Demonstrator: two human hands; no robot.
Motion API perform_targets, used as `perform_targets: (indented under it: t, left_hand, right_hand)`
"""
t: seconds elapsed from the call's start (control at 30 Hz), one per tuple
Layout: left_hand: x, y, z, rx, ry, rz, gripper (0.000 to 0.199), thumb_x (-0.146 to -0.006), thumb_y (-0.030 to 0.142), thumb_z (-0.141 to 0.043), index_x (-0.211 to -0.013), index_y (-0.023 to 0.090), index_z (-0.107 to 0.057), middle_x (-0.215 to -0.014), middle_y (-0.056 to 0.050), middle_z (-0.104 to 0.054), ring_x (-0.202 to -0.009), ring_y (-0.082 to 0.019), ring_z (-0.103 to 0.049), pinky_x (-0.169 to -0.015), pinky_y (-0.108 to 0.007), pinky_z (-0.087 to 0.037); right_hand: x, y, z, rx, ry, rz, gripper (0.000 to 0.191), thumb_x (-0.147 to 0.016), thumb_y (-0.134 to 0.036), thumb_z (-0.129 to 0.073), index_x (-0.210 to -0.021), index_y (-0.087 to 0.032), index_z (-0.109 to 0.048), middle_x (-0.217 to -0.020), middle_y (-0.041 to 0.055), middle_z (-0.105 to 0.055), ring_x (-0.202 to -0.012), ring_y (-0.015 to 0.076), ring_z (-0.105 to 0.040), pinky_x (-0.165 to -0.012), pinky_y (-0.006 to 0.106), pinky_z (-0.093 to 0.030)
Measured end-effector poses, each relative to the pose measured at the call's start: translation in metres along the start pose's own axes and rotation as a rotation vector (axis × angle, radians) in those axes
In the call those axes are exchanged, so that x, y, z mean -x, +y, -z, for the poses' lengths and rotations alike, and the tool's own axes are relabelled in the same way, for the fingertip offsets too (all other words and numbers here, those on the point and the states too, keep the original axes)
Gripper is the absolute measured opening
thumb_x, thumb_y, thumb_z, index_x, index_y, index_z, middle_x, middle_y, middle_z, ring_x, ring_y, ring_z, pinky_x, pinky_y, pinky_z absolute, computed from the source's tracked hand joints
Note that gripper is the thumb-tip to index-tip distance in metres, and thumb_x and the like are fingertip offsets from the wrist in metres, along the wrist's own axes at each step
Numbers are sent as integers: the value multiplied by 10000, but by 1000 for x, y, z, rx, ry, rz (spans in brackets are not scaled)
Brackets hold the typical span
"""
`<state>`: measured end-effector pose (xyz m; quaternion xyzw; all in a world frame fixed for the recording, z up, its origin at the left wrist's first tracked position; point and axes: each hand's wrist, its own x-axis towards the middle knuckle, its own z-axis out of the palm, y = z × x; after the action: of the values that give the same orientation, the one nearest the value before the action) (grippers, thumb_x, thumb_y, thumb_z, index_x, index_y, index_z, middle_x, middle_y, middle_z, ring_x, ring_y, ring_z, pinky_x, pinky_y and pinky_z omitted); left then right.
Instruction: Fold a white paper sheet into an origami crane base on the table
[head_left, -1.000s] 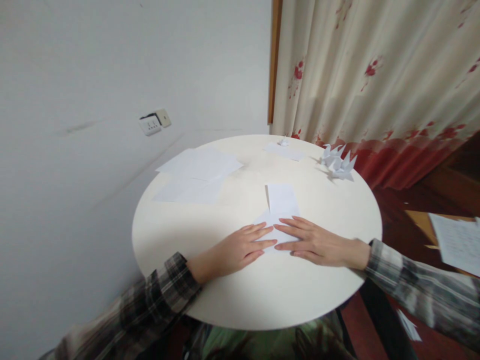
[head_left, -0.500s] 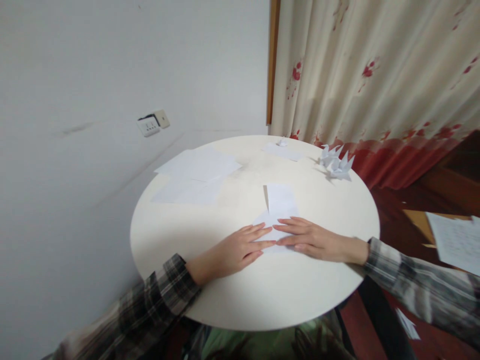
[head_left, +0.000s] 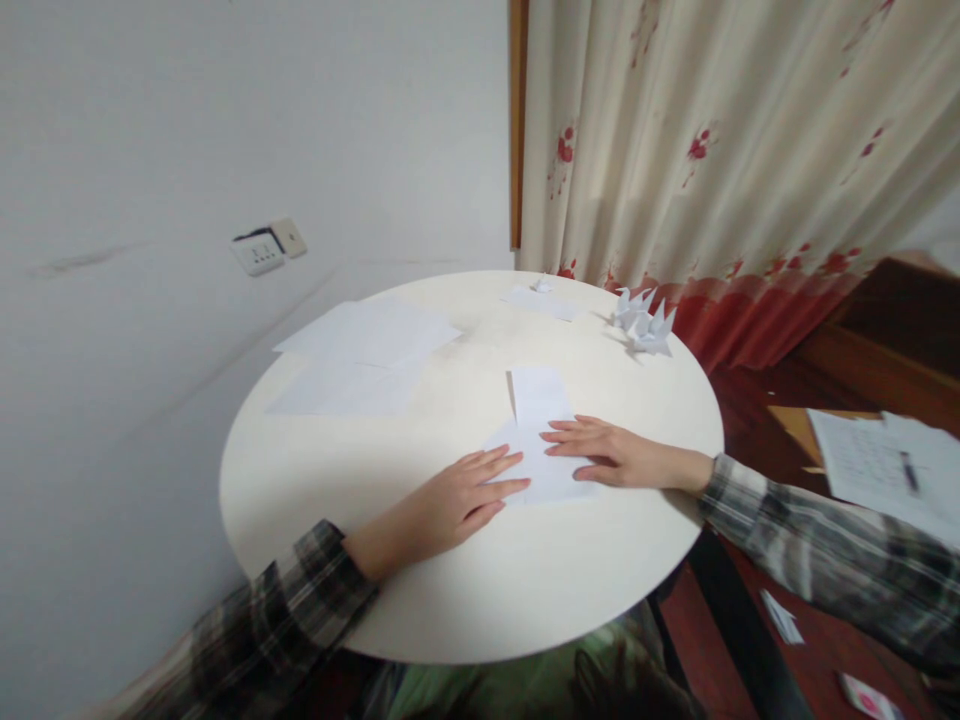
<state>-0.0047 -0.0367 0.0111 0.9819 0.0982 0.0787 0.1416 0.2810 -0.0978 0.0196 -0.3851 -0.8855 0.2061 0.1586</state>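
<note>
A folded white paper point(head_left: 541, 395) lies flat near the middle of the round table, with a narrow strip pointing away from me and a wider part nearer me. My left hand point(head_left: 457, 497) rests with spread fingers on the paper's lower left part. On its right side lies my right hand point(head_left: 600, 452), palm down, fingers apart, touching the paper. Neither hand grasps anything.
White sheets point(head_left: 367, 345) overlap at the back left of the white table point(head_left: 465, 600). Folded paper cranes point(head_left: 646, 325) stand at the back right. A small folded piece point(head_left: 541, 286) sits by another sheet point(head_left: 551, 302) at the far edge.
My right hand has moved up the paper and away from my left hand, uncovering more of the paper between them. The whole view has shifted to the right.
</note>
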Motion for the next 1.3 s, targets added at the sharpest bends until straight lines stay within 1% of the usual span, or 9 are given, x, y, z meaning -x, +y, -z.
perform_targets:
  t: [0.17,0.43,0.67,0.73,0.8,0.9,1.0,1.13,1.3]
  left_hand:
    - [1,0,0,-11,-9,6,377,-934,243,-347,-1297,270,-445,-1431,-33,-337,-1326,-207,-280,-1080,-415,-260]
    - [1,0,-1,4,2,5,384,-933,237,-353,-1305,290,-433,-1432,-11,-336,-1328,-204,-276,-1087,-410,-252]
    - [1,0,-1,-11,-6,-2,381,-930,231,-352,-1297,269,-445,-1429,-35,-340,-1329,-209,-274,-1083,-418,-258]
    - [0,0,-1,-6,-4,-2,383,-929,230,-354,-1300,269,-441,-1430,-35,-338,-1331,-209,-269,-1084,-418,-255]
    - [0,1,0,2,-2,0,385,-929,231,-355,-1303,274,-436,-1434,-28,-331,-1332,-210,-267,-1085,-420,-254]
    - [-1,1,1,5,0,1,383,-930,228,-355,-1300,277,-439,-1434,-23,-332,-1329,-207,-274,-1085,-419,-256]
    - [0,2,1,7,6,-1,377,-931,230,-353,-1293,272,-448,-1426,-25,-346,-1324,-206,-286,-1084,-414,-261]
    - [1,2,2,0,2,2,377,-936,238,-343,-1298,276,-442,-1428,-25,-343,-1328,-207,-278,-1084,-414,-261]
    - [0,3,3,-13,-12,7,381,-933,231,-346,-1300,262,-442,-1428,-35,-343,-1330,-208,-272,-1085,-412,-258]
  right_hand:
    - [1,-1,4,1,-53,6,516,-865,-390,-515,-1349,-285,-372,-1424,26,-354,-1349,183,-220,-1107,446,-140]
    - [1,-3,6,-42,-70,4,595,-819,-423,-571,-1359,-323,-342,-1429,14,-346,-1353,192,-207,-1112,452,-106]
    - [1,-2,9,-36,-127,-13,688,-773,-478,-603,-1375,-332,-303,-1453,10,-295,-1363,203,-171,-1115,456,-74]
    - [1,0,7,-37,-124,-11,681,-779,-481,-596,-1375,-325,-305,-1450,13,-302,-1363,202,-172,-1114,460,-71]
    - [0,3,5,-44,-86,2,612,-817,-458,-560,-1366,-315,-330,-1432,16,-340,-1356,191,-196,-1112,451,-99]
    - [0,10,-1,-21,29,6,502,-874,-411,-493,-1347,-292,-374,-1404,28,-390,-1337,173,-254,-1101,429,-174]
    - [1,15,-5,46,135,-19,502,-878,-409,-487,-1347,-263,-381,-1406,52,-385,-1323,181,-286,-1092,434,-219]
    - [4,20,-7,108,214,-84,485,-896,-402,-446,-1349,-238,-382,-1415,73,-368,-1316,192,-301,-1080,441,-266]
    - [4,24,-8,126,308,-176,421,-911,-369,-416,-1294,-202,-461,-1361,81,-444,-1274,193,-371,-1061,432,-317]
